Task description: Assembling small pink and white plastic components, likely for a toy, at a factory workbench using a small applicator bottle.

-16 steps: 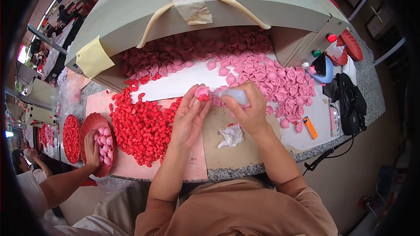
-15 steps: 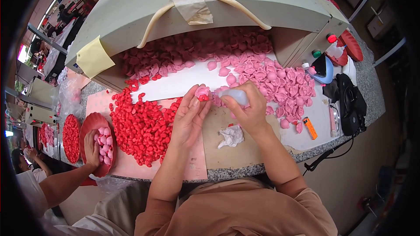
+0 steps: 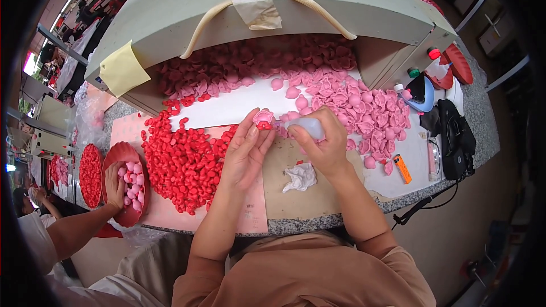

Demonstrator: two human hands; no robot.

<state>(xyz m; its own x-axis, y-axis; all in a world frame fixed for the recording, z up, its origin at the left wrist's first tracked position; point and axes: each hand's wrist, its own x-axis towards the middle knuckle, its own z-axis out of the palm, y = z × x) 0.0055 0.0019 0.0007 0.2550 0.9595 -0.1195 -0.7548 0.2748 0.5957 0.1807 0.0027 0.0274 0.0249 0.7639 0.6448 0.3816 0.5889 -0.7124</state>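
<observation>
1. Piece (image 3: 263, 117): one, small; pink cupped upper part with a rippled rim, glossy red lower part. Located in the left hand (image 3: 245, 150), raised above the tabletop (image 3: 482, 122) at mid-scene.
2. Left grip: thumb and fingertips closed on the piece, palm turned up.
3. Bottle (image 3: 310, 125): one, translucent, pale. Right grip: right hand (image 3: 329, 142) clamped around it, narrow end aimed left at the piece.
4. Hidden or unclear: bottle body, partly covered by the fingers; whether its tip touches the piece, cannot tell; back of the piece, out of sight; far pink parts, in shadow beneath the hood (image 3: 170, 14); contents of the blue dish (image 3: 424, 102) at right, hard to make out; co-worker at left, cut off by the dark rim.
5. Red parts (image 3: 182, 173): one heap, left of the left hand; too many to count.
6. Pink parts (image 3: 369, 108): one spread, far and right; too many to count.
7. Bowl (image 3: 125, 153): one, red, near left; pink balls inside, overlapping, no sure count; one co-worker's hand (image 3: 115, 186) in it.
8. White wad (image 3: 300, 177): one, between the forearms.
9. Orange lighter-like item (image 3: 402, 169): one, right.
10. Black bag (image 3: 456, 142): one, far right.
</observation>
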